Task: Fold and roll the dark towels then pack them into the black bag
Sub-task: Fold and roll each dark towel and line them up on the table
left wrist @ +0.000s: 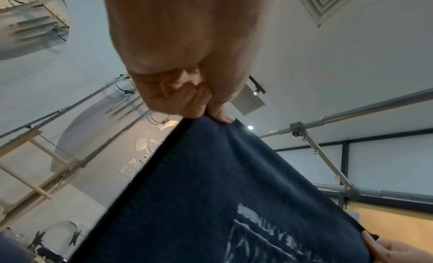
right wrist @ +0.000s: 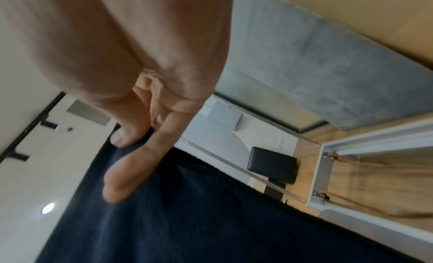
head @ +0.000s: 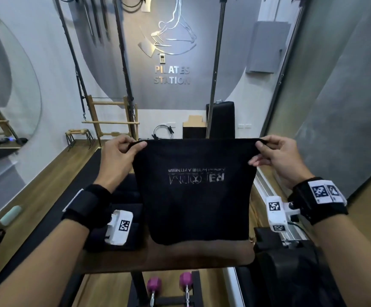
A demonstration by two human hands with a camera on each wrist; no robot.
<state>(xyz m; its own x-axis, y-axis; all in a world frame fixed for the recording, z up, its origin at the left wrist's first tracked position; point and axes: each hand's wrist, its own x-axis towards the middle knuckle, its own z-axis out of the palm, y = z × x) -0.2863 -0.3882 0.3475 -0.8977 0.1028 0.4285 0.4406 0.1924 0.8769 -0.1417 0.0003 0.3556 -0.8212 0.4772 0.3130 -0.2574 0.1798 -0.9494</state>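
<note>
- The dark towel was matt navy terry cloth, nubbly up close, with pale printed lettering
- Table under it looked like smooth brown wood
- Poles at upper centre were shiny metal
- Dumbbells, bottom centre, had matt purple heads

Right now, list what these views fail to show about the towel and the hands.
- Towel print: head view, upside down and too blurred to read.
- Left hand fingertips: head view, tucked behind the corner.
- Right hand: right wrist view, motion-blurred.
- Black bag: not clearly identifiable in any view.
</note>
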